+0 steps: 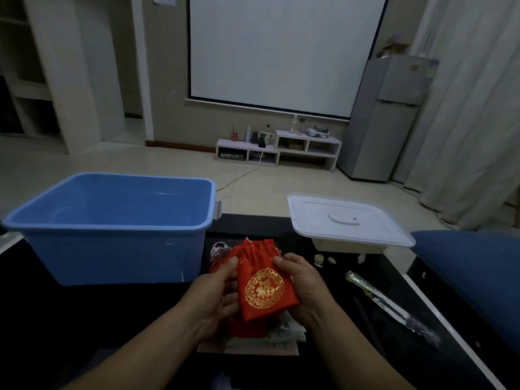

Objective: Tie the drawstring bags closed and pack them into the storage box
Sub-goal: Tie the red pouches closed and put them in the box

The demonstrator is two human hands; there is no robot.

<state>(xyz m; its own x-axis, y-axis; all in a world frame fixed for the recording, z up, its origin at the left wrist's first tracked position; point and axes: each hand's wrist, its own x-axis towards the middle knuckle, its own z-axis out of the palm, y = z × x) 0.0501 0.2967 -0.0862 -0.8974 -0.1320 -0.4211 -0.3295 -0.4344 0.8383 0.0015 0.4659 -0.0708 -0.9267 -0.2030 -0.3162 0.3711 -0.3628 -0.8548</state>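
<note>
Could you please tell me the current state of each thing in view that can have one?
Blue storage box: open, lid off, no bags visible inside.
White lid: off the box, lying handle-up to its right.
Red drawstring bag: held by both hands, mouth gathered; knot not discernible.
Left hand: grips the bag's left edge.
Right hand: grips the bag's right edge.
Other bags: piled underneath, not yet packed.
Fridge: doors closed.
</note>
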